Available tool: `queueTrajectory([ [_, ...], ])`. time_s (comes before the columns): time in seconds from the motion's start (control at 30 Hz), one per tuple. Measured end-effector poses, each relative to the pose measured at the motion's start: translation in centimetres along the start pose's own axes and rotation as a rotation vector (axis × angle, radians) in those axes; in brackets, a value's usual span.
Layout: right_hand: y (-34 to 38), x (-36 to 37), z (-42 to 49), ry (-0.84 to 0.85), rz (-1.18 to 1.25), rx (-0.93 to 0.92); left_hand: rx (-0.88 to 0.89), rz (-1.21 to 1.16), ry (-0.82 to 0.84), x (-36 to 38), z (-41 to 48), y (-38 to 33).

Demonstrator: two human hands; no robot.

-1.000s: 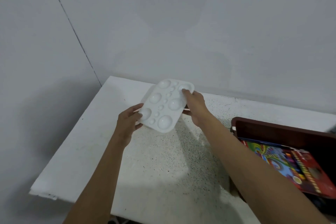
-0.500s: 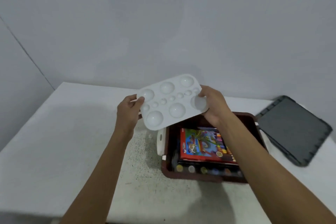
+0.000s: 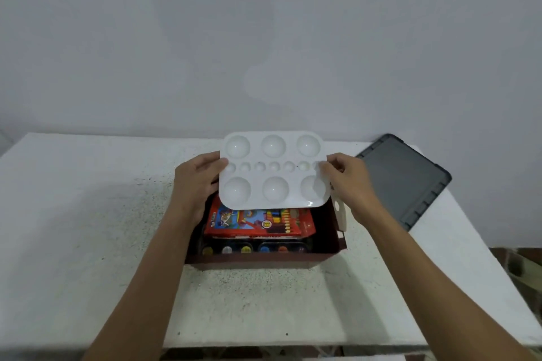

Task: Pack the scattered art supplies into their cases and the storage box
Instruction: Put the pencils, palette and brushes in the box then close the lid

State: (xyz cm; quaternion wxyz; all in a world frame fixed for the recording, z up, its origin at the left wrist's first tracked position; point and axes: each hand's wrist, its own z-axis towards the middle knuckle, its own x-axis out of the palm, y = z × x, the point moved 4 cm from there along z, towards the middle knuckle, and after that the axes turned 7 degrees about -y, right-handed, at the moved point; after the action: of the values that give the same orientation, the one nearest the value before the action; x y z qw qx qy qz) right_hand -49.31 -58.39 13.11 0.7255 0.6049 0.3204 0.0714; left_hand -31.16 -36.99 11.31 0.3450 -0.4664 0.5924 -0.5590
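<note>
White palette was held level over the storage box, middle of the surface. Left hand and right hand each had a grip clamped on a short edge, likely to lower it flat onto the red crayon pack. Lid lay off by the right edge. Pack lettering was too blurred to read.

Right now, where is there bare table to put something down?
The widest bare patch of table lies left of the storage box. A bare strip runs between the box and the near edge. It is crowded over the box, where the left hand and right hand hold the palette, and right, by the grey lid.
</note>
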Motion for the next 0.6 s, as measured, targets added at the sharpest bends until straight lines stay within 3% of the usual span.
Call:
queueTrajectory([
  [0.27,-0.3,-0.5,-1.5,0.079,-0.019,-0.113,0.254,0.227,0.086,-2.0,-1.4,-2.0],
  [0.43,-0.2,-0.1,-2.7,0.322,-0.140,-0.196,0.210,0.425,0.256,-3.7,-1.7,-2.2],
  [0.6,0.5,0.7,-3.9,0.525,-0.453,-0.396,0.265,0.767,0.460,-4.1,-2.2,-1.6],
])
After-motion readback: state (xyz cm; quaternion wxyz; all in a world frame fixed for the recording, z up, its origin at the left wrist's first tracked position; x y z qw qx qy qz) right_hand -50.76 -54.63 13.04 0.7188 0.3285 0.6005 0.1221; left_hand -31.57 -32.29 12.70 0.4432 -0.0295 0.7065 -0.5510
